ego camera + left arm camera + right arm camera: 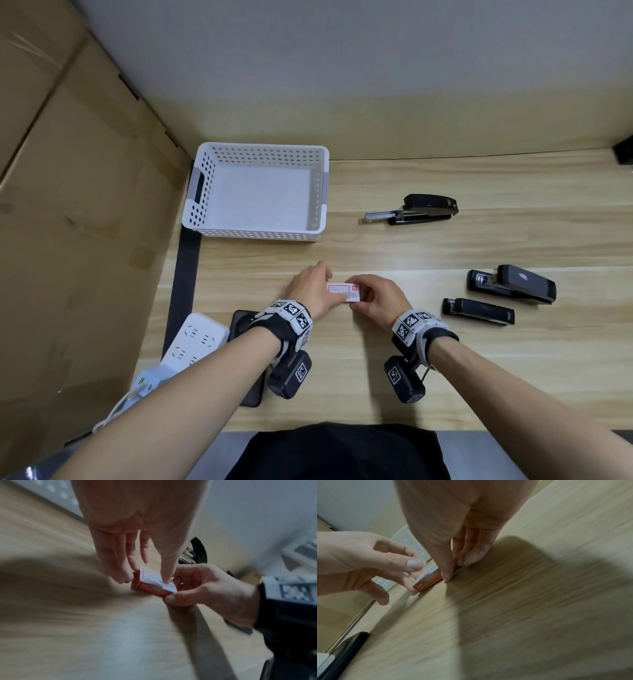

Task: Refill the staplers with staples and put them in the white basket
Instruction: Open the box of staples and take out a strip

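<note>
A small red-and-white staple box (343,292) lies on the wooden desk (394,377) between both hands. My left hand (326,286) pinches its left end, with the thumb on the lid (150,580). At the other end, my right hand (359,294) pinches the box between thumb and fingers (446,576). The white basket (263,148) at the back left holds nothing. To the right lie three black staplers: one with its staple tray pulled out (424,208), one hinged open (513,282), and a slim one (478,310).
A cardboard wall (85,205) runs along the left side. A white power strip (193,339) and a black phone (251,394) lie near my left forearm. A dark object (623,154) sits at the far right edge.
</note>
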The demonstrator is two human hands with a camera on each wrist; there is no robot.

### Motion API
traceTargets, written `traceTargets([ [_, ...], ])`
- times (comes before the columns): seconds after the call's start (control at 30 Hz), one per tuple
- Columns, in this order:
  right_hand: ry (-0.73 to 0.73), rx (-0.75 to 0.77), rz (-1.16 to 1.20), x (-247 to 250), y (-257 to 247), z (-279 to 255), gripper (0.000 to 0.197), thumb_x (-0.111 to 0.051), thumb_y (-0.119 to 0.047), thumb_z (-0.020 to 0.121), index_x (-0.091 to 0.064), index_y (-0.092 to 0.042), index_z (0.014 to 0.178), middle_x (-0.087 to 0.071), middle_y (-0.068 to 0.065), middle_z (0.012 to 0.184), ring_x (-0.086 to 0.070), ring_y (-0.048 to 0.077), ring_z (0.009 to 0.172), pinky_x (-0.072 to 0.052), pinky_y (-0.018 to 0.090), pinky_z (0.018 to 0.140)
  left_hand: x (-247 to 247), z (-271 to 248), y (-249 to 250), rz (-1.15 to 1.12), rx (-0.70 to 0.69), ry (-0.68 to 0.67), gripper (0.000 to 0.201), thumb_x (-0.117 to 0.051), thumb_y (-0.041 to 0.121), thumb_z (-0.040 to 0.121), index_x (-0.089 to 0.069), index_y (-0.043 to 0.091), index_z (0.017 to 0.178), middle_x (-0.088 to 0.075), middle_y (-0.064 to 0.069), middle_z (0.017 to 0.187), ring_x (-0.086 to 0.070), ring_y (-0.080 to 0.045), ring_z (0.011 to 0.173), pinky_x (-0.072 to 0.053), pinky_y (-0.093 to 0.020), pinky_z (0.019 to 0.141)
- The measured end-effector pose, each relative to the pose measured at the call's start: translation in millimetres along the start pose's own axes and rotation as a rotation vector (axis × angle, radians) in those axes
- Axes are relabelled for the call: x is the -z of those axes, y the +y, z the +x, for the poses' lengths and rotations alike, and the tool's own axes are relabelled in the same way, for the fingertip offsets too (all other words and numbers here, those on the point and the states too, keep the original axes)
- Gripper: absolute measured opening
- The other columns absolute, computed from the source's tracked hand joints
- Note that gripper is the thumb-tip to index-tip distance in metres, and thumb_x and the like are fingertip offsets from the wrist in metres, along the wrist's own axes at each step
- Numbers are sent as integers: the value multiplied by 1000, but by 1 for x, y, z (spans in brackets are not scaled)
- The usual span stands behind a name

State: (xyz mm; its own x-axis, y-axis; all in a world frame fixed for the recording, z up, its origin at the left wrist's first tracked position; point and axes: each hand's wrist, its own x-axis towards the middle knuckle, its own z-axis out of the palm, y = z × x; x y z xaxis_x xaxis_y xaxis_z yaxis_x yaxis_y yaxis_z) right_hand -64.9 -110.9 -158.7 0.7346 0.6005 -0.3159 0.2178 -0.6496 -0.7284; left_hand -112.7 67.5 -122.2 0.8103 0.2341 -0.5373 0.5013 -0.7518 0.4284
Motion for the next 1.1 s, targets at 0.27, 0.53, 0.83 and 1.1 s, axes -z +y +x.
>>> traceTargets([
  [0.27,36,-9,-34,-9,5,2,40,-83,-25,66,-73,-30,104,-45,-8,100,-52,11,87,-51,29,76,-1,-2,5,-435,302,-48,31,-75,21,70,-63,23,99,-69,1,94,-72,-25,67,-61,-38,64],
  [0.53,-4,15,-24,5,8,-1,46,-83,-14,68,-71,-23,111,-52,-7,102,-51,2,76,-44,18,73,-4,2,-10,-402,249,-79,27,-77,1,72,-63,24,75,-72,-3,80,-71,-28,65,-61,-46,63],
  [0.83,-7,-9,-94,28,22,-8,37,-82,-16,72,-71,-25,106,-51,-11,102,-51,-1,79,-41,10,71,10,6,-27,-513,297,-115,25,-77,-7,76,-63,12,85,-69,-10,80,-65,-23,60,-61,-42,73],
  [1.1,37,-37,-82,35,26,-8,39,-82,-15,73,-70,-26,108,-51,-13,104,-53,6,85,-51,26,79,21,5,-31,-487,293,-110,24,-77,-4,77,-63,14,83,-73,-14,85,-71,-29,72,-61,-40,70],
])
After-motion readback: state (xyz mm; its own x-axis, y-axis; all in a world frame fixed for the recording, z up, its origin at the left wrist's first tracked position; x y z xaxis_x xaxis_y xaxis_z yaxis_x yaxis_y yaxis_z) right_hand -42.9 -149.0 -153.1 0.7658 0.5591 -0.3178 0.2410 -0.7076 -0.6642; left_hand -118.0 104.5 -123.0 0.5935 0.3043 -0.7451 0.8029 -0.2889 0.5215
